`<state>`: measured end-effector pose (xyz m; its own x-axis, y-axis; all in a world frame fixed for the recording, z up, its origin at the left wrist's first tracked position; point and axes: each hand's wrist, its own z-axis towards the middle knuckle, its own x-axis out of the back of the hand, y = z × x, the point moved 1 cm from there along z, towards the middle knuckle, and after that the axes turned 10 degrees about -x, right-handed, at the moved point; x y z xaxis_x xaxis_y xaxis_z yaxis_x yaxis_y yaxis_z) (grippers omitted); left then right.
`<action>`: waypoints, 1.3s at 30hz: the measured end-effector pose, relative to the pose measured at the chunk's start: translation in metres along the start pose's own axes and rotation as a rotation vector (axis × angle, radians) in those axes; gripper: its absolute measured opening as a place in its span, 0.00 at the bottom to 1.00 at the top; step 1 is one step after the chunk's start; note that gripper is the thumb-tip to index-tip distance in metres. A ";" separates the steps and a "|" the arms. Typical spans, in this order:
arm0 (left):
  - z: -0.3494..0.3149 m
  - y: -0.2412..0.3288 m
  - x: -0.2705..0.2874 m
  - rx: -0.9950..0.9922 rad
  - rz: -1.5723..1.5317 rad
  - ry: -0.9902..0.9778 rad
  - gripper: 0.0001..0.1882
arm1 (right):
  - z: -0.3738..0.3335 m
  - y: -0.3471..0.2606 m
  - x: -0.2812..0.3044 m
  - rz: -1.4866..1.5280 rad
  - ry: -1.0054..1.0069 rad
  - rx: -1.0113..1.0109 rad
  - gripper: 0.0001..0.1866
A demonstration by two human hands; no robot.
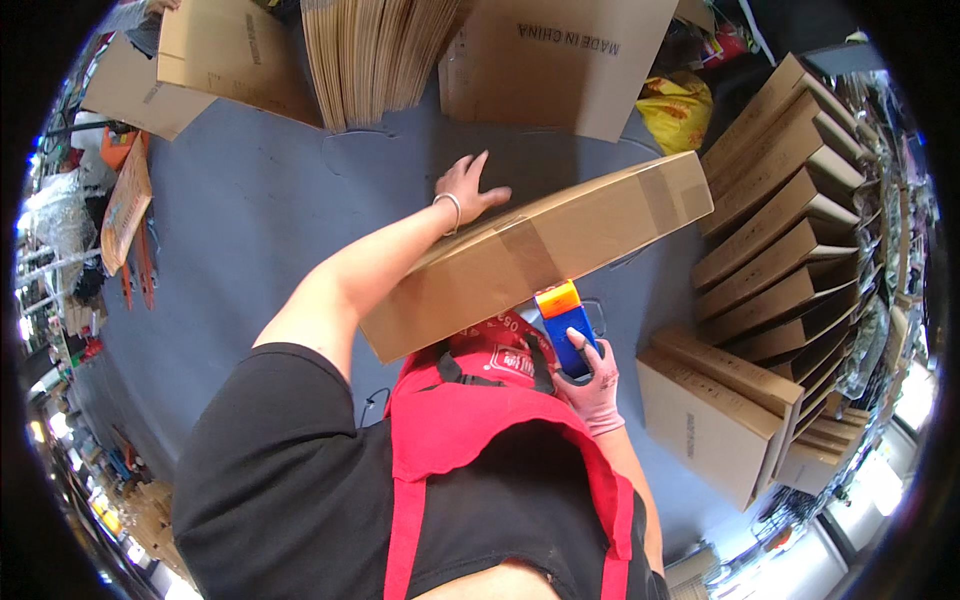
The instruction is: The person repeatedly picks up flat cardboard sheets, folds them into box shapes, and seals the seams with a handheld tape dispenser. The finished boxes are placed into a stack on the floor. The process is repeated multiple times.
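Observation:
A long, flat brown cardboard box [450, 285] lies tilted across the space in front of me, its right end farther away. Bands of tape cross its narrow side near the middle and right end. My left hand [470, 187], bare with a bracelet at the wrist, is at the box's far edge. Its fingers are spread and it grips nothing; whether the wrist touches the box I cannot tell. In a pink glove, my right hand [592, 388] is wrapped round a blue and orange tape dispenser [563, 312], whose orange head is at the box's near edge.
Folded cartons [800, 220] stand in a row on the right, with a pale carton [705, 430] nearer me. Upright flattened cardboard [370, 60] and large boxes [555, 70] line the far side. A yellow bag [676, 112] sits far right on the grey floor [230, 220].

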<state>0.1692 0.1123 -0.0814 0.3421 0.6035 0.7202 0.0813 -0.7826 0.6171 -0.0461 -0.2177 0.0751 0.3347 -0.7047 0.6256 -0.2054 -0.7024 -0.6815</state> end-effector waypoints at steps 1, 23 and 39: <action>0.011 -0.003 -0.003 -0.171 -0.355 0.103 0.53 | 0.004 -0.003 0.001 -0.017 -0.025 0.003 0.44; -0.169 0.103 0.023 -0.381 0.516 0.215 0.58 | -0.038 0.040 0.018 -0.057 -0.010 0.161 0.40; -0.174 0.076 0.057 -0.556 -0.043 0.292 0.36 | -0.010 -0.042 -0.027 -0.186 0.028 -0.098 0.34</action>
<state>0.0315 0.1139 0.0617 0.0731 0.7110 0.6993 -0.4368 -0.6076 0.6634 -0.0562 -0.1697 0.0908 0.3501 -0.5638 0.7480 -0.2314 -0.8259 -0.5142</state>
